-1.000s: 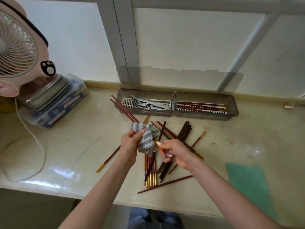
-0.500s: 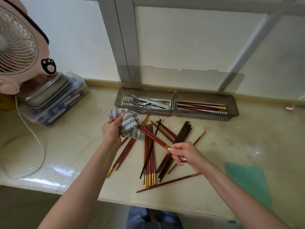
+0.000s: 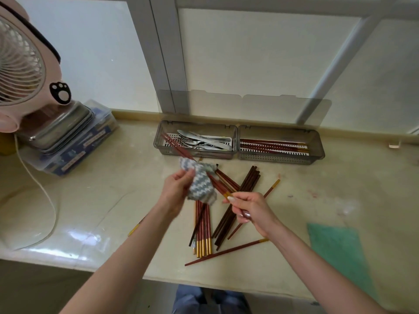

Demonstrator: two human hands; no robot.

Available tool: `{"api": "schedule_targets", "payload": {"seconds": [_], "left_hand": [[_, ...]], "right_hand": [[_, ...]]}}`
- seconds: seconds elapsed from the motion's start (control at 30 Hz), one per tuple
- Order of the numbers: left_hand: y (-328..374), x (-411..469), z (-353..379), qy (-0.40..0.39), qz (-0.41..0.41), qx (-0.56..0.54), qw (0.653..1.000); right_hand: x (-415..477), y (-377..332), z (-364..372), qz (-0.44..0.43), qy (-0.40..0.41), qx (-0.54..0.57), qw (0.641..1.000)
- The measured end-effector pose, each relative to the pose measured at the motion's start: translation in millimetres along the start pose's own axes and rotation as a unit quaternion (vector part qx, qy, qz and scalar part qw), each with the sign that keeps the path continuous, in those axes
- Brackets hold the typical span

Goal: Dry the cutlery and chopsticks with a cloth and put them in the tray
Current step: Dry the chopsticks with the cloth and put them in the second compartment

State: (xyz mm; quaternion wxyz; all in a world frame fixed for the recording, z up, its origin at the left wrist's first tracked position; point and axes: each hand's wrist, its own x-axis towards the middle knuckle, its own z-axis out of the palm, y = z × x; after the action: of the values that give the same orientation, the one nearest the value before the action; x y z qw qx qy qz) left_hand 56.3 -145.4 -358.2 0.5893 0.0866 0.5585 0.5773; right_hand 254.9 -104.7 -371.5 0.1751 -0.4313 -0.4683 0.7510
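My left hand [image 3: 175, 188] grips a grey-and-white zigzag cloth [image 3: 199, 183] wrapped around the middle of a few red chopsticks [image 3: 175, 146]. Their tips stick out past the cloth towards the tray. My right hand [image 3: 248, 210] pinches the gold ends of the same chopsticks. Below the hands a loose pile of red and dark chopsticks [image 3: 205, 225] lies on the counter. The grey two-part tray [image 3: 237, 141] stands by the window. Its left half holds forks and knives [image 3: 204, 141]. Its right half holds red chopsticks [image 3: 272, 145].
A pink fan [image 3: 25, 71] stands at the far left over stacked metal and plastic boxes [image 3: 65, 137], with its white cord [image 3: 48, 200] looping on the counter. A green cloth [image 3: 340, 252] lies at the right near the counter's front edge.
The cloth in my left hand slid out along the held chopsticks to the left and has come back towards my right hand. My right hand stayed on the gold ends.
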Motion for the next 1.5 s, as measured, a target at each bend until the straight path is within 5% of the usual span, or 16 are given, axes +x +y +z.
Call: {"api": "schedule_targets", "payload": {"seconds": [0.2,0.4,0.53,0.67,0.8,0.93,1.03,1.1,1.2,1.27,1.37,1.43,1.5], "left_hand": [[-41.4,-24.5,24.9,-0.048,-0.023,0.038,0.998],[-25.6,-21.3,32.3,-0.012,0.008,-0.009,1.000],[-23.5,-21.5,39.8,-0.031,0.022,-0.020,0.999],[-32.1,-23.2,42.4,-0.043,0.030,0.041,0.998],[-22.9,-19.4,42.9,-0.001,0.068,0.172,0.983],[-19.9,-12.9,60.2,-0.015,0.125,0.425,0.896],[-22.3,-9.2,70.4,-0.036,0.126,0.513,0.848],[-23.4,-7.3,69.4,-0.058,0.096,0.518,0.848],[-23.5,-6.4,60.2,-0.070,0.038,0.434,0.897],[-22.0,-9.6,51.9,-0.062,-0.001,0.381,0.922],[-19.6,-15.1,41.2,-0.046,-0.020,0.317,0.947],[-17.7,-18.6,37.1,-0.034,-0.026,0.282,0.958],[-18.4,-19.5,33.7,-0.027,-0.029,0.258,0.965]], "right_hand": [[7.1,1.8,12.3,0.066,0.019,0.042,0.997],[1.5,-1.8,15.3,0.038,-0.081,0.159,0.983],[9.9,-2.3,19.3,0.009,-0.008,0.136,0.991],[15.4,-3.2,15.7,0.033,0.100,0.039,0.994],[16.4,-28.7,-1.5,-0.069,0.126,0.008,0.990],[30.4,-48.7,-5.8,-0.136,0.218,-0.074,0.963],[35.9,-56.5,-6.2,-0.123,0.193,-0.079,0.970],[35.7,-60.5,-12.9,-0.099,0.155,-0.062,0.981],[34.8,-71.8,-35.0,-0.110,0.168,-0.037,0.979],[39.4,-86.8,-59.5,-0.138,0.253,-0.049,0.956],[58.7,-100.0,-110.9,-0.173,0.367,-0.311,0.860],[77.2,-97.6,-145.2,-0.157,0.370,-0.494,0.771],[92.6,-91.5,-168.7,-0.120,0.333,-0.599,0.718]]}}
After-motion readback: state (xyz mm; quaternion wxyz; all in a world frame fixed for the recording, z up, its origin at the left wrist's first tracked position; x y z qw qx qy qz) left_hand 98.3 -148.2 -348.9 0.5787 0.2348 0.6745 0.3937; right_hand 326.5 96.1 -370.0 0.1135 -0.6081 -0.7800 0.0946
